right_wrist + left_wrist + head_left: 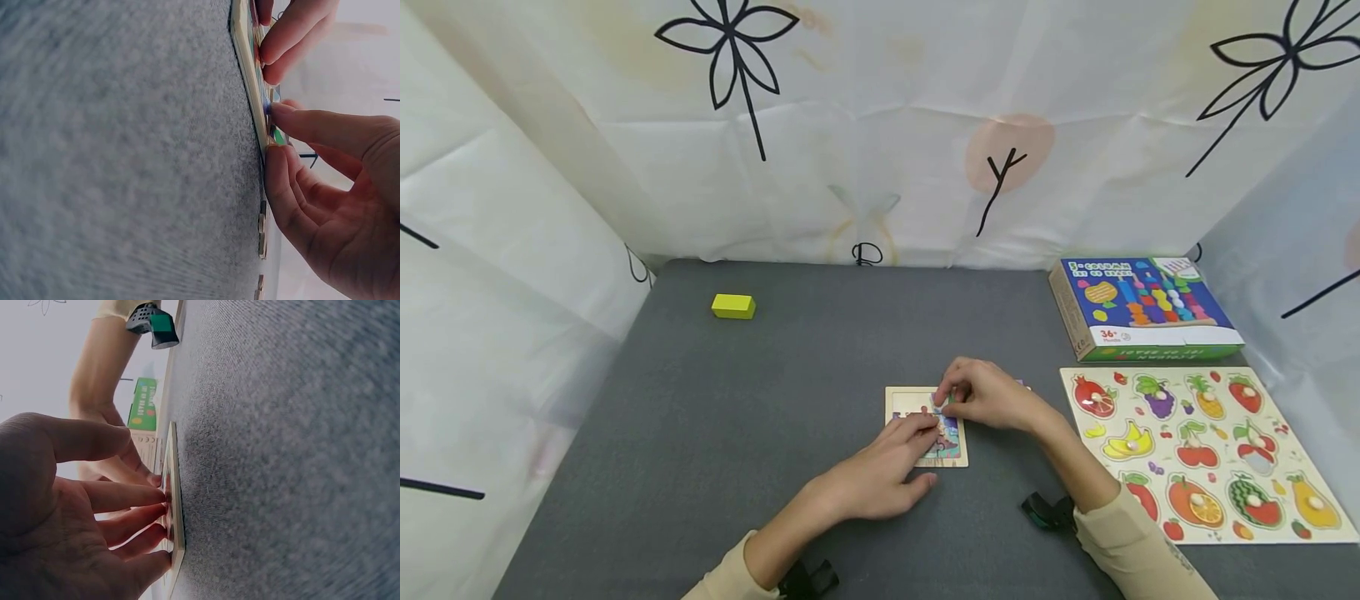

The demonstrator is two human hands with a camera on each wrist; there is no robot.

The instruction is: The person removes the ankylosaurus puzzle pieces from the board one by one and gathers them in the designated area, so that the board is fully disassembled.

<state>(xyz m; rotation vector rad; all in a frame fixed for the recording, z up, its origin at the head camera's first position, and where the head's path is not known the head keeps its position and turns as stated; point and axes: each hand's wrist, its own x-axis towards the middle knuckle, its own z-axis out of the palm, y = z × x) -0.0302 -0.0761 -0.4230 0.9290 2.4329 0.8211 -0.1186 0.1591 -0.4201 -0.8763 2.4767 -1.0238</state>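
Note:
A small wooden puzzle board (964,450) with a light frame and a colourful picture lies flat on the table. My left hand (883,471) rests on it from the front left, fingers fairly straight; in the left wrist view the fingertips of my left hand (81,512) touch the board's face. From the right, my right hand (992,396) pinches a small puzzle piece (277,132) between thumb and fingers at the board's upper right. The piece is mostly hidden by the fingers.
A yellow block (733,307) stands at the back left. At the right are a blue bead-set box (1150,308) and, before it, a fruit puzzle board (1157,442). A few wooden pieces (262,234) lie beyond the small board. Patterned cloth (880,167) surrounds the table.

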